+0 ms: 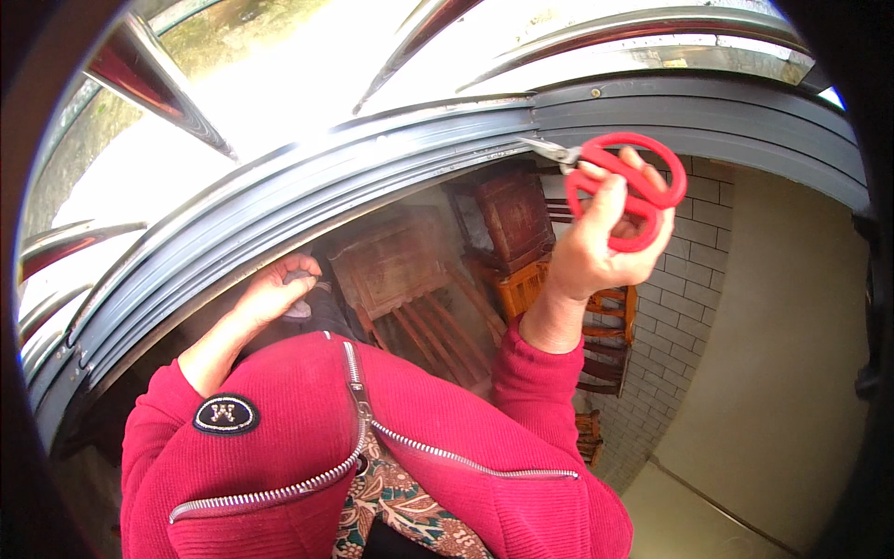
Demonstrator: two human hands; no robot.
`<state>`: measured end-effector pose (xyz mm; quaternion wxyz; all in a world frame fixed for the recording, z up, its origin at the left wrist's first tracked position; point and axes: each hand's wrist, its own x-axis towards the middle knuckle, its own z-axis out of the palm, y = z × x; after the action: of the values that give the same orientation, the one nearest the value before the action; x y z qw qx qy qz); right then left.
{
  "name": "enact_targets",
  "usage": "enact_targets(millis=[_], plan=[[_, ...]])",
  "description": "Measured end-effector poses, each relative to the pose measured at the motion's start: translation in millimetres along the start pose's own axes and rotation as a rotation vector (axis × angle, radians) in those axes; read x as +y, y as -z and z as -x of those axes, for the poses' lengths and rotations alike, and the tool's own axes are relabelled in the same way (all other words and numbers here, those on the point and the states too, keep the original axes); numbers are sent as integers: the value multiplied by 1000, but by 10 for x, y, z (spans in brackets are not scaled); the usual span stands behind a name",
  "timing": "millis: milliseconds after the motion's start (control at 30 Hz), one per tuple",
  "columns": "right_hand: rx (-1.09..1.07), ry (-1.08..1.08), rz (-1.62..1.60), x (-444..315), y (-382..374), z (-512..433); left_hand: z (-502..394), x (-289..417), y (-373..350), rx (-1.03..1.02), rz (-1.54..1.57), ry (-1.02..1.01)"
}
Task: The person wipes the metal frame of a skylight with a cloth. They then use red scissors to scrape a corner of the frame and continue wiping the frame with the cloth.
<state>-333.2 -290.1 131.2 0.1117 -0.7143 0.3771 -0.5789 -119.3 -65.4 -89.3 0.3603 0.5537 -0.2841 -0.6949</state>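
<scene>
My right hand (594, 255) grips a pair of scissors (618, 178) with red plastic handles, its fingers reaching through the loops. The short metal blades (555, 150) point left at the inner corner of a grey metal window frame (475, 133); whether the tips touch it cannot be told. Lower on the left, below the sill, my left hand (269, 290) is loosely curled with thumb and fingertips close together. Something greyish shows between its fingers, but I cannot tell whether it is held or lies behind.
Shiny metal bars (164, 91) stand outside the bright window. Beneath the sill are a slatted wooden chair (391, 272), a dark wooden piece of furniture (513, 216) and an orange plastic crate (520, 286). White tiles (688, 279) cover the wall at right.
</scene>
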Motion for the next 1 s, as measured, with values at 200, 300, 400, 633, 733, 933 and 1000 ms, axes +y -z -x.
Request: enact_targets(millis=[200,300,400,633,733,933,1000], plan=[[-93,-65,185,247,-59,-52,-1,-19,-3,-5,18,-55],[-234,80,132,173,-50,93,16,-32,2,-8,50,-45],[-149,59,138,67,62,61,23,-30,17,-4,126,88],[-71,51,118,331,42,-96,-1,-10,2,-19,83,42],[-70,59,142,368,18,-62,6,-9,2,-22,79,56],[-226,308,187,47,-103,86,-12,-23,12,-36,64,-35],[-260,279,144,-36,-75,80,-15,-23,14,-37,52,-17]])
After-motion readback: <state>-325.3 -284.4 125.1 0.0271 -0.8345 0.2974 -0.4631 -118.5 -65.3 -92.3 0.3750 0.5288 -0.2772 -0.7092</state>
